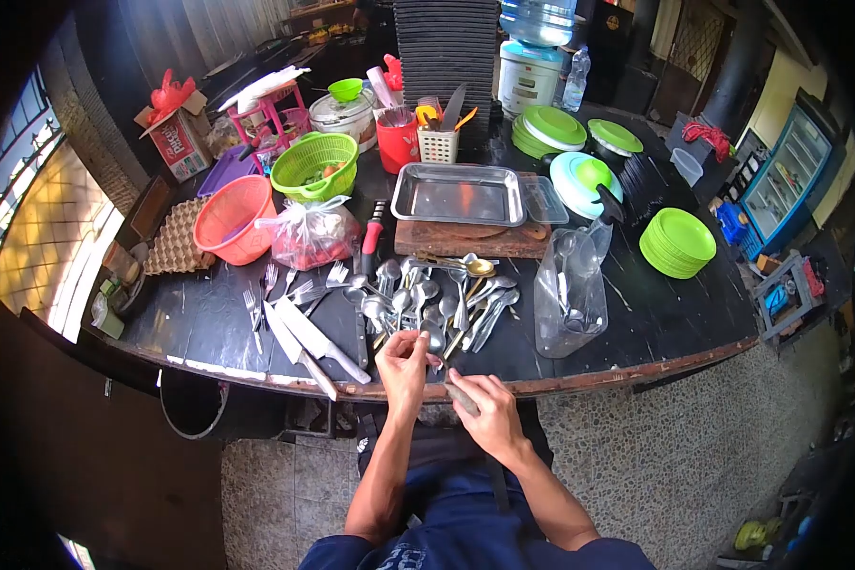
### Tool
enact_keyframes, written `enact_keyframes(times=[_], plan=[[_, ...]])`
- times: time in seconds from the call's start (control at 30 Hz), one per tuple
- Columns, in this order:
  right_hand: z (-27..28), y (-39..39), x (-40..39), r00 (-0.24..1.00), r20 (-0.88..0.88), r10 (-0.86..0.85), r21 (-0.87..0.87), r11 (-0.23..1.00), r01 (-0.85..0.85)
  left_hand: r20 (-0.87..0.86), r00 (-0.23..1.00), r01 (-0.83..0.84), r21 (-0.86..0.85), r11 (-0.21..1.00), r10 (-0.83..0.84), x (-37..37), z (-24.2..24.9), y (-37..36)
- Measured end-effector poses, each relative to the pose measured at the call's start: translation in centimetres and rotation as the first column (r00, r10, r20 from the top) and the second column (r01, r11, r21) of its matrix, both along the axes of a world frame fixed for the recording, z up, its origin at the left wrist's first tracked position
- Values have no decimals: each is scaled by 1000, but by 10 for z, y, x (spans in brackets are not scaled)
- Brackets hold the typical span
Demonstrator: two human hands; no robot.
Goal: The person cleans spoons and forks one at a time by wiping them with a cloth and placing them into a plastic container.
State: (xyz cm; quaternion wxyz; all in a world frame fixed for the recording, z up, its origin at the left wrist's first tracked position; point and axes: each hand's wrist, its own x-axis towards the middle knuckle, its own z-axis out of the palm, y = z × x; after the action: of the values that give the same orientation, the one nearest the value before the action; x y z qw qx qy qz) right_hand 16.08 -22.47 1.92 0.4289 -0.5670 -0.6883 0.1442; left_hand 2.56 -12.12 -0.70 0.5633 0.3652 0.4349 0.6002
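Note:
My right hand (pixel 489 413) is closed around a tool with a greyish-brown handle (pixel 465 400), and a thin dark part points up from it toward my left hand. Thumb and fingertips of my left hand (pixel 405 372) are pinched together beside that thin end; what they hold is too small to make out. Just beyond my fingers lies a loose pile of spoons (pixel 421 293). Left of it, two large knives (pixel 321 339) rest with their handles toward me, near several forks (pixel 253 306). A clear plastic bag (pixel 572 290) with a few spoons sits right of the pile.
Behind the cutlery, a steel tray (pixel 458 194) stands on a wooden board (pixel 470 239). To the left are a red basket (pixel 235 219), a green colander (pixel 314 167) and egg trays (pixel 175 239). Green plates (pixel 677 243) are stacked at right. The table's front edge (pixel 636 368) runs beneath my hands.

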Motion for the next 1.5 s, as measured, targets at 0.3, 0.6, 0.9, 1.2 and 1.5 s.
enact_keyframes(times=[0.3, 0.6, 0.9, 1.2, 1.5], plan=[[9, 4, 19, 970, -164, -177, 28, 983, 184, 217, 976, 31, -51, 998, -19, -5, 26, -3], [28, 42, 13, 913, -396, -98, 65, 989, 134, 146, 900, 416, 1, 909, -412, 39, 21, -34], [10, 25, -15, 837, -530, -137, 24, 984, 176, -5, 982, 186, 120, 975, -186, 29, 28, -32], [-7, 15, -21, 913, -391, -119, -104, 991, 85, 158, 980, 103, 95, 990, -117, 30, 30, -20], [-17, 4, 0, 927, -374, -8, -195, 978, -70, 69, 995, 69, 81, 994, -75, -7, 32, 11]])
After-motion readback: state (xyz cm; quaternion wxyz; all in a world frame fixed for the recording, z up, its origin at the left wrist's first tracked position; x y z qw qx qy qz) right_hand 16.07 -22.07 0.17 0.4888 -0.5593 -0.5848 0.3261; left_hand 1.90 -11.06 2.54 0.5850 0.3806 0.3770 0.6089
